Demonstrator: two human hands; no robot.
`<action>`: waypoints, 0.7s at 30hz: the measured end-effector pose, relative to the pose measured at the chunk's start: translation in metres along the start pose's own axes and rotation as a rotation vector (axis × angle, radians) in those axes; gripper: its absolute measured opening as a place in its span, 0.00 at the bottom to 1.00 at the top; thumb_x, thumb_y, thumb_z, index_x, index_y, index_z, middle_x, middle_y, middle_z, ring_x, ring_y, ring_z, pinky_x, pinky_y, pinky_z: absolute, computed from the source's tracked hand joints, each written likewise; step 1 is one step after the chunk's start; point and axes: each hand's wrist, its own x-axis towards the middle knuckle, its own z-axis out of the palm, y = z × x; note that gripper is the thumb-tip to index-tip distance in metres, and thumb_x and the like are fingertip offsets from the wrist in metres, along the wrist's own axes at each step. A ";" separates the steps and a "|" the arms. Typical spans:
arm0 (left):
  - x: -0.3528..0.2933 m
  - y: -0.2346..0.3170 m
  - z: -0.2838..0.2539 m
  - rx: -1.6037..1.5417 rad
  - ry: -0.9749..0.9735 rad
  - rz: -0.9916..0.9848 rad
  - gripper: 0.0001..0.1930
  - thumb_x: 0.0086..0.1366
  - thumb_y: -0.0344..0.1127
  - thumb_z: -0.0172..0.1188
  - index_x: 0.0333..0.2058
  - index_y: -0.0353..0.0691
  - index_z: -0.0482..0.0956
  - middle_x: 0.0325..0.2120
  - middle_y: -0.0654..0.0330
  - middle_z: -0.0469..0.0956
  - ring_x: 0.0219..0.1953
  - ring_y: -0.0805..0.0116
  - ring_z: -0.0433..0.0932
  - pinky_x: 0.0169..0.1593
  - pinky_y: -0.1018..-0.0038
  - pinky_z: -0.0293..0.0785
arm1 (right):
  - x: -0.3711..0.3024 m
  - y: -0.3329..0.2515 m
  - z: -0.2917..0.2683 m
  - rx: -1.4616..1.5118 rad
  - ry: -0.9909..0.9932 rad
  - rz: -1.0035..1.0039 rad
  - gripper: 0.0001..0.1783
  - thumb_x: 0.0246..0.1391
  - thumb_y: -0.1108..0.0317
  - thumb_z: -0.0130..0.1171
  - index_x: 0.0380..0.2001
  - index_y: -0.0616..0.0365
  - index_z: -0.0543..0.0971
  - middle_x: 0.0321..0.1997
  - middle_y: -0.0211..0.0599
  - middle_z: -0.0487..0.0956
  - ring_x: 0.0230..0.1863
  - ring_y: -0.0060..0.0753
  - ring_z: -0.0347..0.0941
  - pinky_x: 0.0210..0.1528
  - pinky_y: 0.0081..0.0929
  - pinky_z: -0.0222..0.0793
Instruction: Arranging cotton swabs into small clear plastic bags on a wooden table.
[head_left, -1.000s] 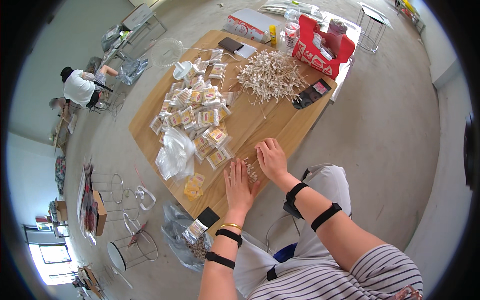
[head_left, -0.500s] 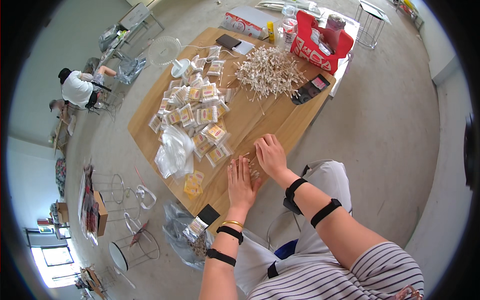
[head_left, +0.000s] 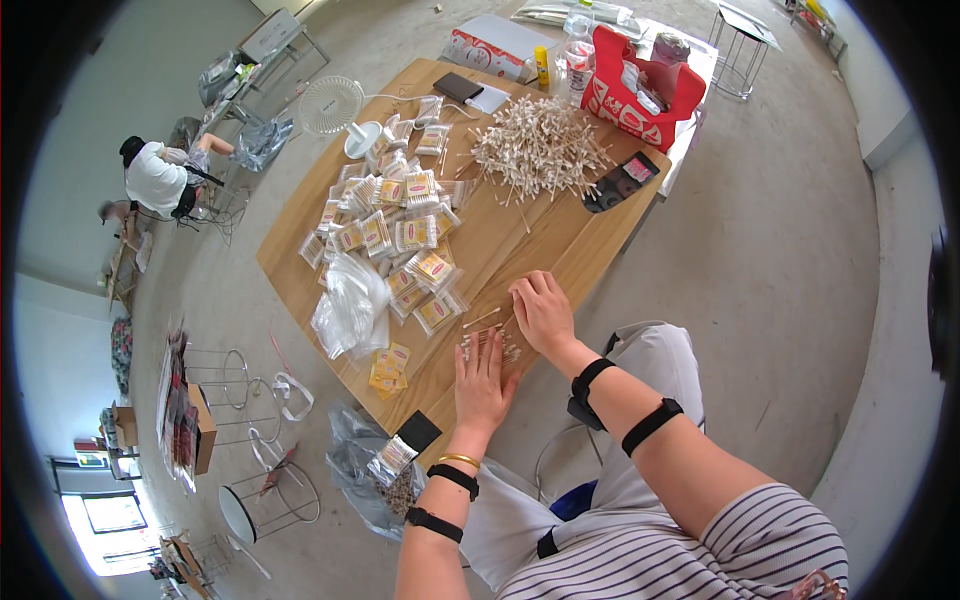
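Note:
My left hand (head_left: 482, 388) lies flat over a small row of cotton swabs (head_left: 510, 352) at the table's near edge, fingers stretched out and slightly spread. Swab tips show between and beside its fingers. A single loose cotton swab (head_left: 482, 318) lies just beyond the fingertips. To the right, my right hand (head_left: 544, 314) rests on the wood beside the row, its fingers bent and held together. Its thumb and the underside of its fingers are hidden, so what it grips, if anything, does not show. Filled swab packets (head_left: 434, 312) lie beyond my left hand.
A large heap of loose swabs (head_left: 535, 145) covers the table's far part. Clear plastic bags (head_left: 352, 305) and yellow cards (head_left: 389, 368) lie at the left. A white fan (head_left: 332, 105), black phone (head_left: 458, 86) and red bag (head_left: 640, 95) stand farther off. Another person (head_left: 160, 175) sits at far left.
My left hand has drawn back slightly toward me, with its fingers now lower over the swabs. One swab shows apart beyond its fingertips. My right hand stays nearly in place.

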 end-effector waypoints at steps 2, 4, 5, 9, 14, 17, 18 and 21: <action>-0.001 -0.002 -0.001 0.035 -0.023 0.023 0.40 0.72 0.55 0.50 0.74 0.41 0.48 0.74 0.56 0.53 0.77 0.48 0.45 0.75 0.43 0.38 | 0.000 0.001 0.000 -0.006 -0.009 0.004 0.04 0.56 0.71 0.59 0.35 0.56 0.76 0.40 0.39 0.74 0.48 0.46 0.72 0.50 0.41 0.72; -0.001 -0.003 -0.004 0.005 -0.045 0.045 0.40 0.72 0.56 0.47 0.75 0.44 0.48 0.74 0.58 0.53 0.77 0.48 0.44 0.75 0.43 0.37 | 0.000 0.001 0.000 -0.009 -0.005 0.004 0.04 0.55 0.71 0.59 0.35 0.56 0.76 0.40 0.39 0.74 0.48 0.46 0.72 0.50 0.40 0.72; 0.001 -0.005 -0.006 0.004 -0.043 0.044 0.40 0.72 0.56 0.47 0.75 0.44 0.48 0.74 0.58 0.53 0.77 0.48 0.44 0.75 0.43 0.37 | 0.000 0.001 0.000 -0.010 0.001 0.004 0.04 0.55 0.71 0.59 0.35 0.56 0.76 0.40 0.39 0.74 0.48 0.46 0.72 0.50 0.40 0.72; 0.007 -0.007 -0.006 0.020 -0.068 0.025 0.43 0.72 0.59 0.47 0.74 0.38 0.47 0.75 0.52 0.49 0.77 0.49 0.43 0.76 0.46 0.35 | 0.000 -0.002 -0.001 -0.017 -0.007 0.007 0.04 0.56 0.71 0.59 0.35 0.56 0.76 0.40 0.39 0.74 0.48 0.46 0.72 0.49 0.40 0.72; 0.017 -0.001 -0.008 0.017 -0.080 -0.039 0.48 0.69 0.62 0.50 0.72 0.30 0.46 0.75 0.45 0.45 0.77 0.50 0.41 0.77 0.49 0.35 | 0.001 -0.001 -0.001 -0.011 0.003 0.004 0.04 0.57 0.71 0.59 0.36 0.55 0.77 0.40 0.38 0.75 0.48 0.46 0.72 0.49 0.40 0.72; 0.025 0.003 -0.009 0.038 -0.083 -0.084 0.50 0.68 0.63 0.52 0.72 0.29 0.46 0.75 0.44 0.44 0.77 0.50 0.41 0.77 0.49 0.35 | 0.002 -0.001 -0.001 -0.025 0.007 0.006 0.04 0.57 0.71 0.59 0.36 0.55 0.77 0.40 0.38 0.75 0.48 0.46 0.72 0.49 0.40 0.72; 0.026 0.003 -0.008 0.033 -0.066 -0.092 0.50 0.67 0.63 0.52 0.72 0.28 0.45 0.75 0.43 0.44 0.77 0.50 0.41 0.77 0.49 0.34 | 0.002 -0.002 -0.001 -0.026 0.011 0.002 0.04 0.57 0.71 0.59 0.36 0.55 0.77 0.40 0.38 0.75 0.48 0.46 0.72 0.49 0.40 0.72; 0.026 0.001 -0.005 0.024 -0.047 -0.099 0.51 0.68 0.63 0.52 0.73 0.28 0.44 0.75 0.42 0.44 0.77 0.49 0.41 0.77 0.50 0.34 | 0.001 -0.004 -0.002 -0.012 -0.004 0.019 0.04 0.58 0.70 0.59 0.36 0.56 0.77 0.40 0.38 0.75 0.48 0.46 0.72 0.48 0.40 0.72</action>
